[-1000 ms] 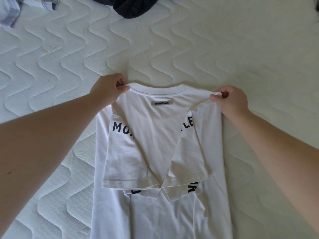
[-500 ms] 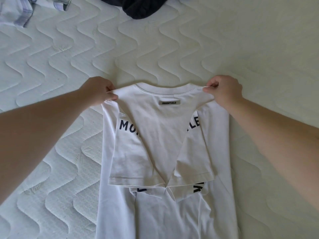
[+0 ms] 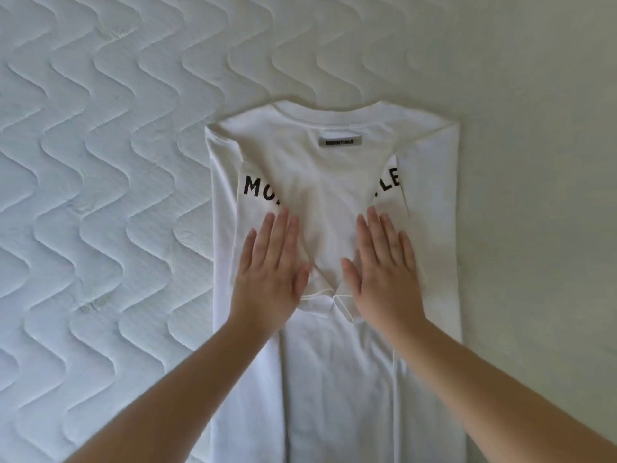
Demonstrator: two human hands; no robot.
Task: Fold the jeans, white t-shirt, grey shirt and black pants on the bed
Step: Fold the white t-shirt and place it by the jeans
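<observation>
The white t-shirt [image 3: 334, 168] lies flat on the bed with its collar at the far end. Both its sides and sleeves are folded in over the middle, leaving a long narrow strip, and black letters show on the sleeves. A grey label sits below the collar. My left hand [image 3: 272, 265] rests flat with straight fingers on the left folded sleeve. On the right folded sleeve my right hand [image 3: 384, 265] lies flat the same way. The jeans, grey shirt and black pants are out of view.
The quilted white mattress [image 3: 100, 195] with a wavy stitch pattern spreads to the left, right and far side of the shirt. The shirt's lower part runs out of the bottom of the frame between my forearms.
Both hands let go of the shoulder corners and moved down onto the folded sleeves, palms flat. The shirt's top now lies flat. The view has shifted, so the dark garment at the top is gone.
</observation>
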